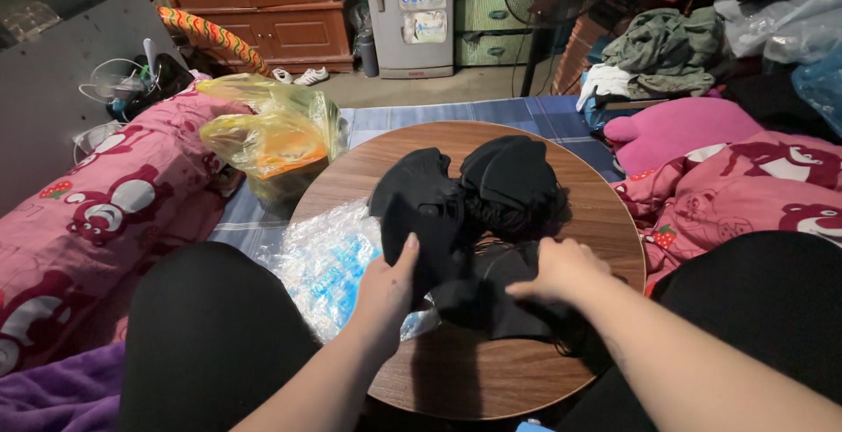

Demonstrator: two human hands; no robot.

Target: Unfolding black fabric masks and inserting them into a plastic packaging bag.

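Pink printed bedding (114, 204) far left, yellow plastic bag (267, 138) beside round wooden table (605, 213), clear plastic wrap (320, 261) at table's near-left edge, left hand (390, 287) pinching black fabric pieces (465, 213) mid-table, right hand (561, 270) flat on them, fingers curled, grip unclear

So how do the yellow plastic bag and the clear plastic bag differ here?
The yellow plastic bag sits off the round wooden table, bulging and upright on the blue mat; the clear plastic bag lies flat and crumpled over the table's left edge. The yellow one is apart from both hands, while the clear one lies right by the left hand. Both are crinkled, thin plastic.
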